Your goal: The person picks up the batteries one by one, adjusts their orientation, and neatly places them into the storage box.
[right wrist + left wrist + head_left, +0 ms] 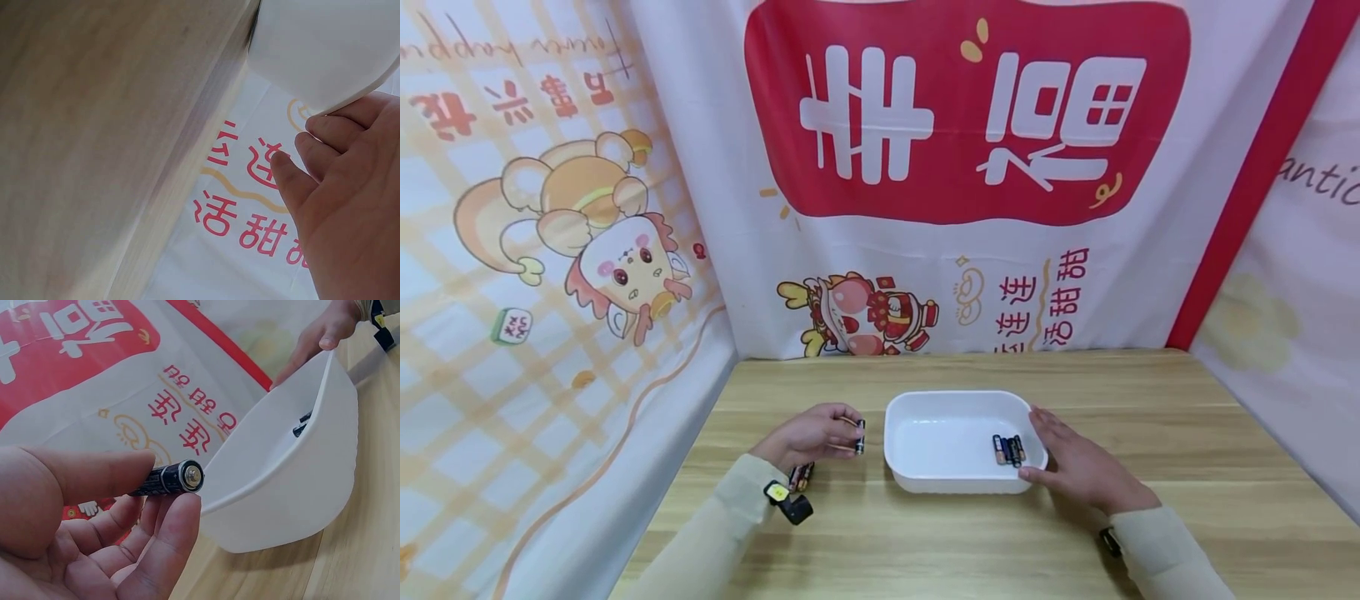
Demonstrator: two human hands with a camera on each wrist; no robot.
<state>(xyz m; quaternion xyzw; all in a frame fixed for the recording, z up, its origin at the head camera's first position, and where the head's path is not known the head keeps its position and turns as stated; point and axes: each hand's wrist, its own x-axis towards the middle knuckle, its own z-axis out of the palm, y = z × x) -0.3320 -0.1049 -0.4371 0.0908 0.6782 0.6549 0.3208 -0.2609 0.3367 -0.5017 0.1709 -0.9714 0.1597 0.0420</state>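
Between thumb and fingers my left hand (816,435) pinches a black battery (169,479), its metal end facing the left wrist camera. That hand is just left of a white plastic basin (925,483), apart from it. Several batteries (1008,450) lie together inside the basin, toward its right end. My right hand (1078,462) rests against the basin's right end, fingers along the rim and thumb at the near corner. In the right wrist view its fingers (337,134) look fairly straight beside the white wall. More batteries (802,477) lie on the table below the left hand, partly hidden by it.
The wooden table (955,550) reaches back to a hanging cloth (970,275) printed with red and white characters. Another printed cloth (550,333) hangs along the left side, and a pale one (1285,333) on the right. Each wrist wears a dark strap (793,507).
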